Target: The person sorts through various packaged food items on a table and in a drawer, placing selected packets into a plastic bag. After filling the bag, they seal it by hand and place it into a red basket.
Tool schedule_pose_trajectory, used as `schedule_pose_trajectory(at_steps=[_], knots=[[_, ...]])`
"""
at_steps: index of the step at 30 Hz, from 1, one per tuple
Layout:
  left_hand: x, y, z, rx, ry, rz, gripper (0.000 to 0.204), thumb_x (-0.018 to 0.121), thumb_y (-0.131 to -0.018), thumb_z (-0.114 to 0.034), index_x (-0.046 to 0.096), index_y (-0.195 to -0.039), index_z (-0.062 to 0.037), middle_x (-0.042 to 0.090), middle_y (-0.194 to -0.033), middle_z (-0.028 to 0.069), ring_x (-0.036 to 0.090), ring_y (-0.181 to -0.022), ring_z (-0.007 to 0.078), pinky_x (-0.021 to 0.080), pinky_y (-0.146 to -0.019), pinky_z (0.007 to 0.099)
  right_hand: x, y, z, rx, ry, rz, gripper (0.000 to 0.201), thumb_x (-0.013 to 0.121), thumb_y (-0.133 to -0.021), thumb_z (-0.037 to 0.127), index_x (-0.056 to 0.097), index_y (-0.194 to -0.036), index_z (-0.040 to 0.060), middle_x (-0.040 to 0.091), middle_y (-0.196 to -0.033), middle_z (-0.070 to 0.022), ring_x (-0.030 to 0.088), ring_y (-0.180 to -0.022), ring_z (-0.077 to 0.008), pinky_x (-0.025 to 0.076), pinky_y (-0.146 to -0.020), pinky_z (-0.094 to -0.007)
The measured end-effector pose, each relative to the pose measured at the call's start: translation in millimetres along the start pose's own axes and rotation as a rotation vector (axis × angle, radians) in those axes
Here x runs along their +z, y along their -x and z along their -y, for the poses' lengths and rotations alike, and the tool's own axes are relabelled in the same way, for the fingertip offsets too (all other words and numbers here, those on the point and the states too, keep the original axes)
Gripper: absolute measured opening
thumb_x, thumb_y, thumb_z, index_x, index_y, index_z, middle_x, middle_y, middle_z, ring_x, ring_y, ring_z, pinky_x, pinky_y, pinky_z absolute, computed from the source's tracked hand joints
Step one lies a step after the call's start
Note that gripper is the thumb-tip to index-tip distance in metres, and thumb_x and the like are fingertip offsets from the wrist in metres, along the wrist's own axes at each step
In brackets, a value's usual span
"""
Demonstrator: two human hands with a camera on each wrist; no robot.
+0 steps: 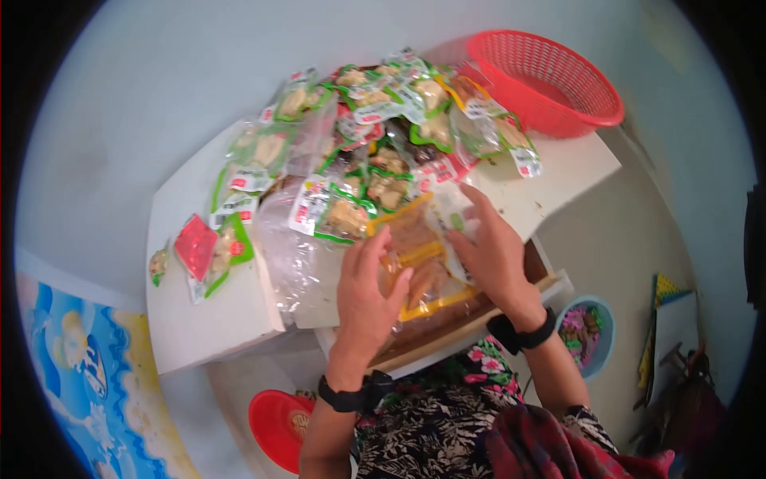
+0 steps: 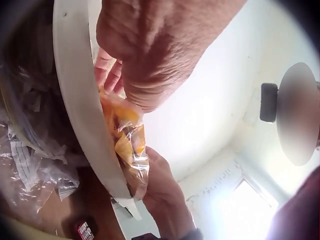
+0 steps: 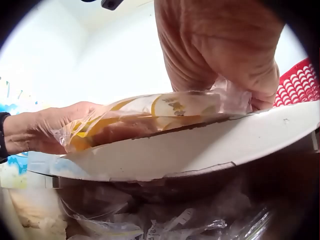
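A clear plastic bag (image 1: 423, 275) holding yellow-edged packs of brownish food lies at the table's front edge, above the drawer. My left hand (image 1: 367, 291) is along its left side, fingers fairly straight and thumb over the packs. At the bag's right end, my right hand (image 1: 499, 255) has its thumb and fingers bent around the plastic. The right wrist view shows the bag (image 3: 145, 117) on the white edge, with the right hand (image 3: 225, 50) gripping its crumpled end. In the left wrist view the left hand (image 2: 155, 50) touches the bag (image 2: 127, 140); its fingertips are partly hidden.
Many green-edged food packs (image 1: 347, 217) are heaped behind the bag on the white table (image 1: 191, 319). A red basket (image 1: 542, 88) stands at the back right. The drawer (image 1: 431, 331) below is open; a blue basin (image 1: 604, 339) and red bowl (image 1: 275, 427) sit lower down.
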State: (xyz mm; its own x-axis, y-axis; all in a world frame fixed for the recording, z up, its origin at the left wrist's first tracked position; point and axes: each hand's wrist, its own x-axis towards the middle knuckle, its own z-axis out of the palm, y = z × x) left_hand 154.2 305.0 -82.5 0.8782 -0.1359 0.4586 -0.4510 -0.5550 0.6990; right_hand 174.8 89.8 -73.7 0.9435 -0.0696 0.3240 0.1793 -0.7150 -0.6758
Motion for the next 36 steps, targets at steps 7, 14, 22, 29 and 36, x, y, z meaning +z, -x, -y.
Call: schedule_pose_trajectory(at_steps=[7, 14, 22, 29, 36], knots=[[-20, 15, -9, 0.016, -0.041, -0.157, 0.054, 0.074, -0.089, 0.002, 0.058, -0.141, -0.0010, 0.064, -0.125, 0.0156, 0.067, -0.102, 0.0252, 0.057, -0.084, 0.0348, -5, 7, -9, 0.084, -0.256, -0.086, 0.066, 0.081, -0.090, 0.011, 0.052, -0.149, 0.0048, 0.067, -0.126, -0.0125, 0.066, -0.083, -0.0162, 0.053, -0.073, -0.0319], [-32, 31, -13, 0.004, -0.029, -0.159, 0.043, 0.069, -0.091, 0.007, 0.061, -0.133, 0.0008, 0.065, -0.120, 0.0172, 0.070, -0.093, 0.0233, 0.058, -0.075, 0.0327, -25, 24, -18, 0.097, -0.343, -0.219, 0.047, 0.072, -0.097, 0.006, 0.057, -0.142, 0.0013, 0.066, -0.131, -0.0110, 0.066, -0.098, -0.0167, 0.052, -0.081, -0.0303], [-18, 30, 4, -0.059, 0.009, -0.239, 0.032, 0.073, -0.093, -0.001, 0.067, -0.125, -0.0038, 0.062, -0.091, 0.0078, 0.058, -0.065, 0.0142, 0.046, -0.056, 0.0284, -39, 20, -30, 0.234, -0.639, -0.197, 0.034, 0.062, -0.106, 0.012, 0.058, -0.138, -0.0003, 0.067, -0.128, -0.0112, 0.064, -0.099, -0.0128, 0.054, -0.082, -0.0300], [-7, 35, 23, -0.119, 0.132, -0.255, 0.026, 0.072, -0.095, -0.003, 0.067, -0.120, -0.0038, 0.056, -0.084, 0.0028, 0.049, -0.062, 0.0088, 0.039, -0.054, 0.0260, -62, -24, -45, 0.008, -0.233, -0.195, 0.029, 0.069, -0.098, 0.004, 0.066, -0.127, 0.0006, 0.071, -0.113, -0.0117, 0.069, -0.090, -0.0188, 0.056, -0.077, -0.0326], [-9, 35, 25, -0.132, 0.166, -0.220, 0.026, 0.072, -0.094, -0.003, 0.067, -0.120, -0.0036, 0.056, -0.084, 0.0025, 0.049, -0.062, 0.0084, 0.040, -0.055, 0.0256, -67, -121, -89, -0.199, -0.017, -0.144, 0.037, 0.065, -0.102, 0.023, 0.066, -0.137, 0.0094, 0.073, -0.120, -0.0154, 0.072, -0.103, -0.0291, 0.055, -0.091, -0.0393]])
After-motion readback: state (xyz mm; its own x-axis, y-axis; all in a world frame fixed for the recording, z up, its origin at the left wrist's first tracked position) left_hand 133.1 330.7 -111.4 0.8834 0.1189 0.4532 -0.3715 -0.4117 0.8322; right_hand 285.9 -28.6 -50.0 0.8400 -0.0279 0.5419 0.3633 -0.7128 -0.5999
